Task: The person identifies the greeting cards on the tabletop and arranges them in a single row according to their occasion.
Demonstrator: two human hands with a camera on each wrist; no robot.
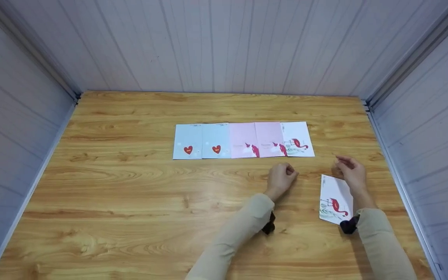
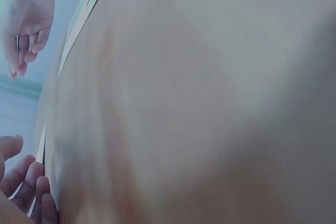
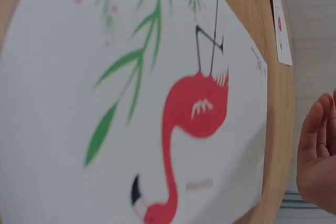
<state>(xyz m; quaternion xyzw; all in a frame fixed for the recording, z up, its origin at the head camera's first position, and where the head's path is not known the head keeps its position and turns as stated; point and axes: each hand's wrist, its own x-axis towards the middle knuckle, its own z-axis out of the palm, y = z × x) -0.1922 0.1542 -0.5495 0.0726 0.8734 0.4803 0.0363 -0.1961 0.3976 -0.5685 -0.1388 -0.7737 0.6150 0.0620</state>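
- A loose flamingo card (image 1: pixel 336 199) lies flat on the desk (image 1: pixel 130 202), toward the near right corner, tilted a little out of line with the desk's edges.
- The right wrist view shows its print close up: a red flamingo with green leaves on a white ground (image 3: pixel 157 108).
- The right hand (image 1: pixel 350 171) hovers just past the card's far edge, fingers loosely curled and pinching nothing; its forearm crosses the card's right side.
- From the right wrist view only the edge of that hand's palm (image 3: pixel 317 150) shows, apart from the card's surface.
- The left hand (image 1: pixel 281 179) sits on the desk to the left of the card, well apart from it, fingers curled inward and closed on nothing that can be seen.
- The left wrist view is mostly a blur; both hands' fingers show at its left edge, and no object is between them.
- Both arms wear beige sleeves (image 1: pixel 243 225) with a dark strap at each wrist.
- Farther toward the back edge, near the desk's middle, a row of five cards (image 1: pixel 243 140) lies edge to edge or slightly overlapping.
- From left to right the row runs two pale blue cards with red hearts, two pink cards with red figures, then one white flamingo card (image 1: pixel 297 139) like the loose one.
- The right hand is nearer to the row's right end than the left hand is.
- Pale panelled walls (image 1: pixel 224 42) close in the desk at the back and both sides.
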